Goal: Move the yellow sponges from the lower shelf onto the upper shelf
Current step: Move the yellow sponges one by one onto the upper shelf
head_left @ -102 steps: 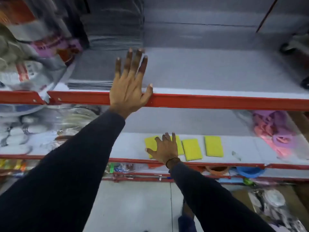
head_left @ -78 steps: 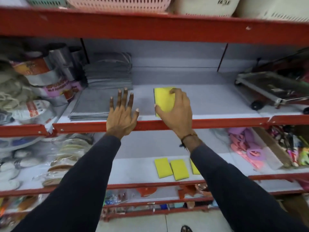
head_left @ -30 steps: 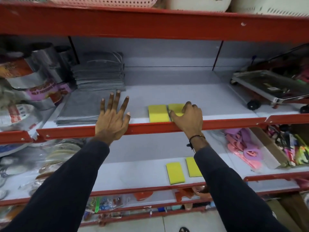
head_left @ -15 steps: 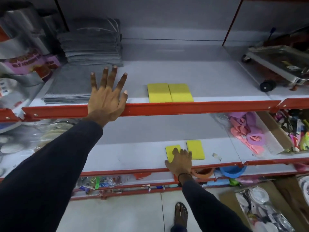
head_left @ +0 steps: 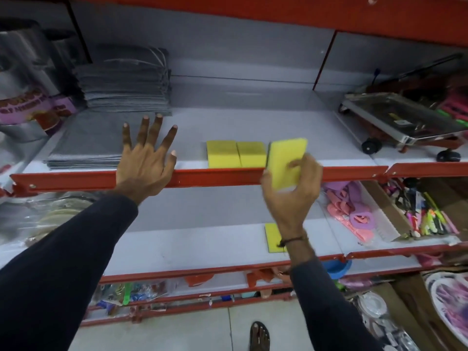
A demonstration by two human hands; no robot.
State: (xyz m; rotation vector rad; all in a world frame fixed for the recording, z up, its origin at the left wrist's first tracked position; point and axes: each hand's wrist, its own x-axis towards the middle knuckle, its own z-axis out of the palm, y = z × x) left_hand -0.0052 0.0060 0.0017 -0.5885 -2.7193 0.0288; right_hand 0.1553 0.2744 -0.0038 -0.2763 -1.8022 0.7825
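A yellow sponge is raised in the right hand, pinched between thumb and fingers at its lower end, tilted and level with the red front rail of the upper shelf. That hold likely leaves the top end free to lead over the rail. Two more sponges already lie side by side on that shelf, touching, just left of the held one; the gap to their right looks like the intended spot. One last sponge remains on the lower shelf, partly hidden by the wrist. The left hand rests spread and empty on the rail, probably as a brace. Folded grey cloths are stacked on the left, a wheeled metal trolley stands on the right, and pale floor tiles lie below.
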